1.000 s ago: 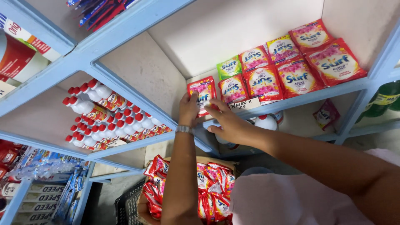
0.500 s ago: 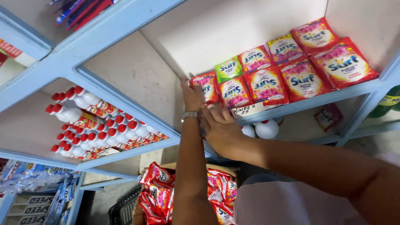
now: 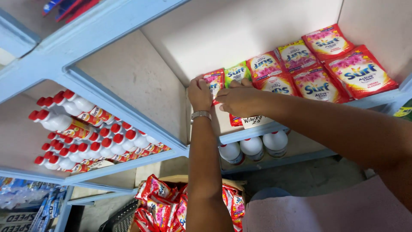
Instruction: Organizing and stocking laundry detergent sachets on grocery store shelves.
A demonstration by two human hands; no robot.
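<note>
Head camera: blue shelf (image 3: 274, 129) holds rows of detergent sachets (image 3: 317, 81); a box (image 3: 171, 180) below holds more. Left hand (image 3: 199, 92) and right hand (image 3: 238, 99) pinch closed on a pink sachet (image 3: 214, 81) at the row's left end.

Glossy plastic detergent sachets (image 3: 300, 71) sit on a matt blue-painted shelf (image 3: 274, 129); smooth white plastic bottles (image 3: 253, 148) below; a metal wristwatch (image 3: 201, 115); a paper price label (image 3: 256, 121).
</note>
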